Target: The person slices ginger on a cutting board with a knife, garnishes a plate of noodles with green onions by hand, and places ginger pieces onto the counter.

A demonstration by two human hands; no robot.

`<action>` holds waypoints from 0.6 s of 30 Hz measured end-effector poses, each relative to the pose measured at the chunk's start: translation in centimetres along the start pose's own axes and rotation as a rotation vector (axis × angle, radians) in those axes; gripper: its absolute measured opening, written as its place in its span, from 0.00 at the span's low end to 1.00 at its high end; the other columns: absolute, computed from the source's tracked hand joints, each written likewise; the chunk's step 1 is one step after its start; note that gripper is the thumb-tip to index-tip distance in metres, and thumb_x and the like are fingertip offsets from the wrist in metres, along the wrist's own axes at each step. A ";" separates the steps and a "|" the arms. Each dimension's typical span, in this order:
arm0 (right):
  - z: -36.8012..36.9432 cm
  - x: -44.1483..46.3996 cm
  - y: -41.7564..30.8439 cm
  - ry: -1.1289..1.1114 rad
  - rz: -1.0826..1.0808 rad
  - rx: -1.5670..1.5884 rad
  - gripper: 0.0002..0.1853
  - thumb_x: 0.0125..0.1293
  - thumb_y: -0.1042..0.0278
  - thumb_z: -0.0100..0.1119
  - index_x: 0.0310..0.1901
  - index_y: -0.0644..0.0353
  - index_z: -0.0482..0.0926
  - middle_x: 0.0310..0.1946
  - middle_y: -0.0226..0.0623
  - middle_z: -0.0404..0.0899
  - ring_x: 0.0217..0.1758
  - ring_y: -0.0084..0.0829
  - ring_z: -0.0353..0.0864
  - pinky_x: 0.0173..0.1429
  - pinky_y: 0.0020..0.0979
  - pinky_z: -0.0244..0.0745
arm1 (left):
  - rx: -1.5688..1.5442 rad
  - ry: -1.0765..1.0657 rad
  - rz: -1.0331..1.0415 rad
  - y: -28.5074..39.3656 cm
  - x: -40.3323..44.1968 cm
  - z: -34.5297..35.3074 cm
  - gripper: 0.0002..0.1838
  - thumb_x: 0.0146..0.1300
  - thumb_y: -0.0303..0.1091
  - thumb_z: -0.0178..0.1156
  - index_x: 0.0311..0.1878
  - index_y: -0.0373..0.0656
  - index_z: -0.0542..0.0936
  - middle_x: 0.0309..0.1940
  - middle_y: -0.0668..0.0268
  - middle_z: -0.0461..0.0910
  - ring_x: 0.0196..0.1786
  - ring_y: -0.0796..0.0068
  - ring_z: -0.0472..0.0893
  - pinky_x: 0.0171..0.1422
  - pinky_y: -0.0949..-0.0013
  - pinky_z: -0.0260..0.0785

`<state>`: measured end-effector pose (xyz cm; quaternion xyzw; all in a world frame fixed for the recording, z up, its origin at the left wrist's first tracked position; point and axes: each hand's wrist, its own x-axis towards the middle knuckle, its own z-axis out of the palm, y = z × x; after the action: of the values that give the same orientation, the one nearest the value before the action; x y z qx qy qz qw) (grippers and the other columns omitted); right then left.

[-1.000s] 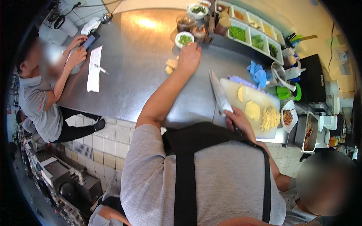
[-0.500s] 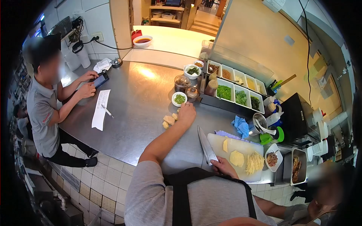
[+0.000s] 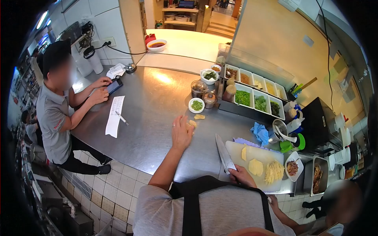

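My left hand (image 3: 182, 133) is over the steel table with its fingers stretched out, covering part of some pale yellow, ginger-like pieces (image 3: 192, 124). One more piece (image 3: 199, 117) lies just below a small white bowl of chopped greens (image 3: 196, 105). In my right hand (image 3: 242, 175) is the handle of a large knife (image 3: 223, 151), its blade pointing away along the left edge of the white cutting board (image 3: 252, 183). On the board are a thin slice (image 3: 244, 153), a pile of round slices (image 3: 256, 167) and a heap of fine yellow strips (image 3: 274, 172).
At the left, a person (image 3: 55, 114) handles a phone (image 3: 114, 85) near a paper slip (image 3: 114, 118) and pen. Trays of toppings (image 3: 260, 103), a blue cloth (image 3: 260, 133), a bowl of chopped food (image 3: 292, 166) and a metal pan (image 3: 317, 176) stand right. Another person (image 3: 342, 202) is lower right.
My left hand has moved back from beside the greens bowl and down over the yellow pieces, its fingers now stretched out. My right hand still holds the knife. The view has tilted up.
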<state>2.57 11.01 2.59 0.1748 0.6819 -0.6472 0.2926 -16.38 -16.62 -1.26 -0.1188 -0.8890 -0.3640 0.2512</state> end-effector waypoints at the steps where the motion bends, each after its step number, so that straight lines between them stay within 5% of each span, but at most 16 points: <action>1: -0.1 0.1 0.1 0.001 0.011 0.000 0.10 0.73 0.58 0.53 0.45 0.55 0.73 0.20 0.25 0.66 0.21 0.20 0.64 0.24 0.22 0.58 | -0.009 -0.035 -0.004 -0.4 0.0 0.2 0.28 0.60 0.39 0.63 0.61 0.38 0.71 0.61 0.47 0.68 0.65 0.49 0.67 0.69 0.50 0.58; 9: -1.0 1.4 1.6 -0.003 -0.061 -0.086 0.12 0.72 0.54 0.55 0.39 0.54 0.73 0.19 0.25 0.69 0.18 0.21 0.67 0.21 0.26 0.59 | 0.104 -0.168 0.175 0.7 -0.3 -0.3 0.28 0.62 0.42 0.61 0.64 0.42 0.71 0.62 0.49 0.69 0.66 0.50 0.66 0.69 0.52 0.58; 18: -0.8 1.1 1.4 0.002 -0.055 -0.078 0.12 0.71 0.53 0.55 0.42 0.54 0.74 0.19 0.25 0.69 0.17 0.21 0.66 0.21 0.25 0.59 | 0.058 -0.166 0.136 0.3 -0.6 0.1 0.20 0.60 0.41 0.63 0.53 0.46 0.78 0.53 0.57 0.75 0.59 0.56 0.71 0.65 0.55 0.60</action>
<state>2.44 11.80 0.82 0.1449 0.7114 -0.6279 0.2806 -15.83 -16.38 -1.49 -0.2010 -0.9068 -0.3091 0.2042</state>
